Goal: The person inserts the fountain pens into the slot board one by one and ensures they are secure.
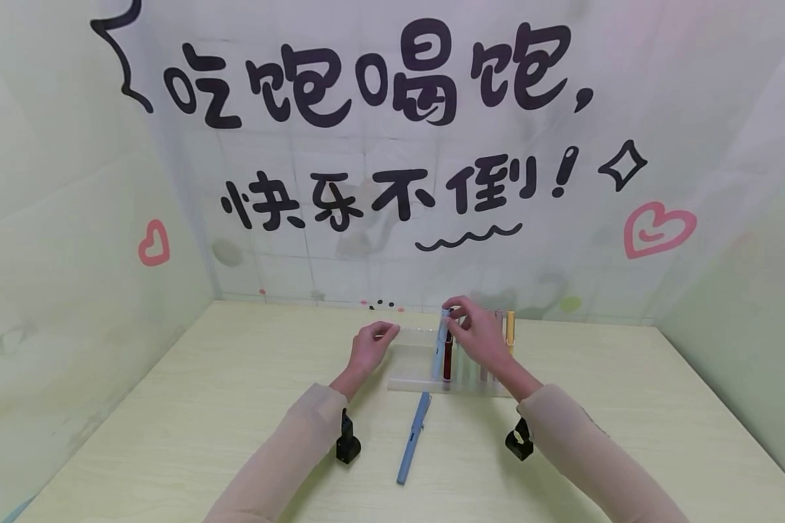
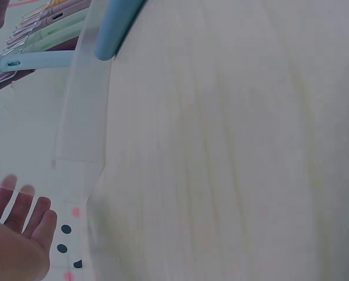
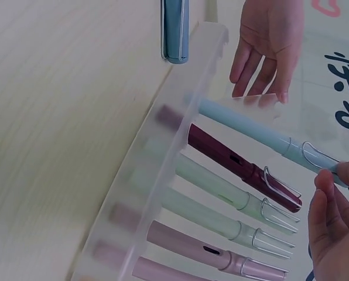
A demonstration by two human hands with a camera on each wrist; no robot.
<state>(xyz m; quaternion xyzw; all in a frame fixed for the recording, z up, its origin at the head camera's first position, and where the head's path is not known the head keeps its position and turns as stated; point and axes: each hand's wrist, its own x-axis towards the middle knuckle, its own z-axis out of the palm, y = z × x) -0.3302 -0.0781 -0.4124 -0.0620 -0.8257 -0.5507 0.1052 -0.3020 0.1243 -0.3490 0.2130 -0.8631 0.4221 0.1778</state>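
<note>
A translucent pen rack [image 1: 411,384] stands on the table with a row of pens in it. My left hand [image 1: 370,346] pinches the top left corner of its clear back panel, its fingers seen behind the panel in the right wrist view. With thumb and fingertips my right hand [image 1: 479,335] pinches the cap end of a light blue pen [image 3: 245,127]. That pen leans in the rack, its lower end at the front ledge. Beside it stands a dark red pen [image 3: 221,151], followed by pale green pens [image 3: 212,180] and a mauve pen [image 3: 189,240].
A blue pen [image 1: 413,439] lies on the table in front of the rack. At the rack's right end stands a yellow pen [image 1: 510,328]. Behind is a printed cloth wall [image 1: 392,276]; similar walls close both sides. Each wrist bears a black camera mount [image 1: 347,440].
</note>
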